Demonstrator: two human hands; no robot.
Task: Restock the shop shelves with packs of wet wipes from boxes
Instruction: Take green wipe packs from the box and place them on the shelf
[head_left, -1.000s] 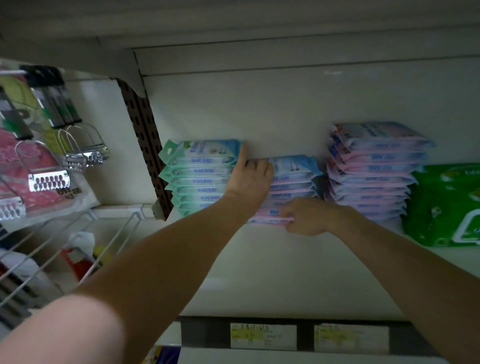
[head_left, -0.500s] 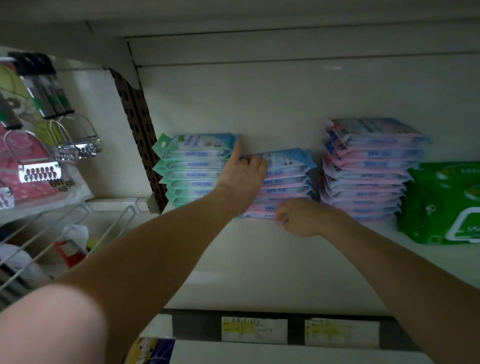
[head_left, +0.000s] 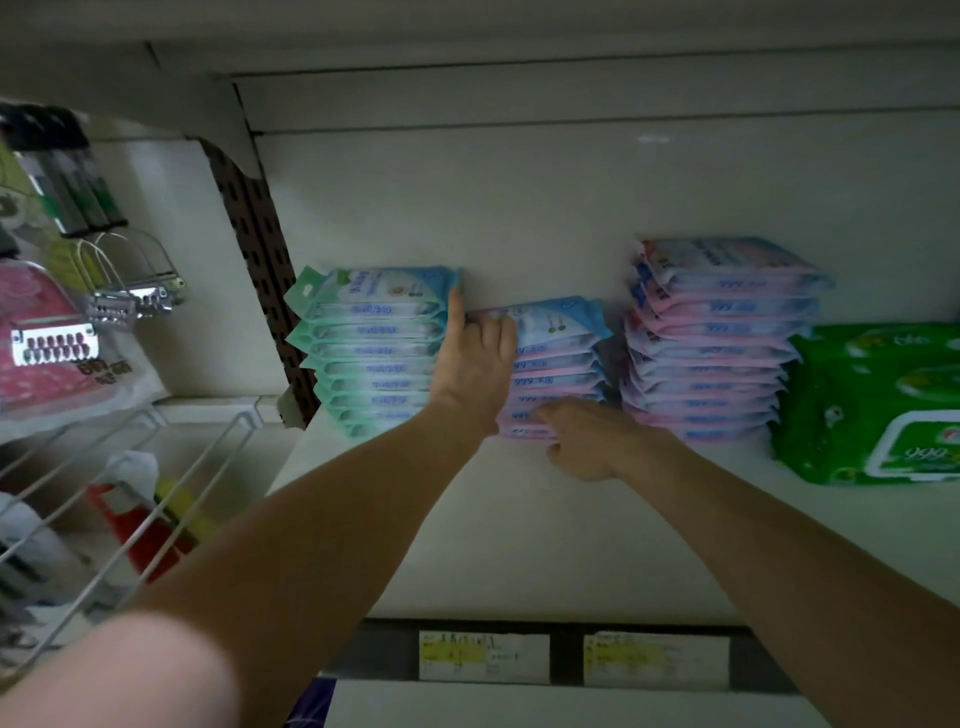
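My left hand (head_left: 475, 364) curls its fingers over the top of the middle stack (head_left: 558, 353) of wet wipes, steadying it, I judge, beside the teal stack (head_left: 371, 348). My right hand (head_left: 592, 441) lies against its lower packs; pushing or pinching, I cannot tell. The shelf (head_left: 519, 545) also holds a taller pink stack (head_left: 717, 338) and a green pack (head_left: 872, 405); no box shows.

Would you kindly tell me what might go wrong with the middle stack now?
The left hand curls over the middle stack and the right hand presses its base; an uneven push might shear the packs. The left thumb touches the teal stack and might dislodge its top pack.
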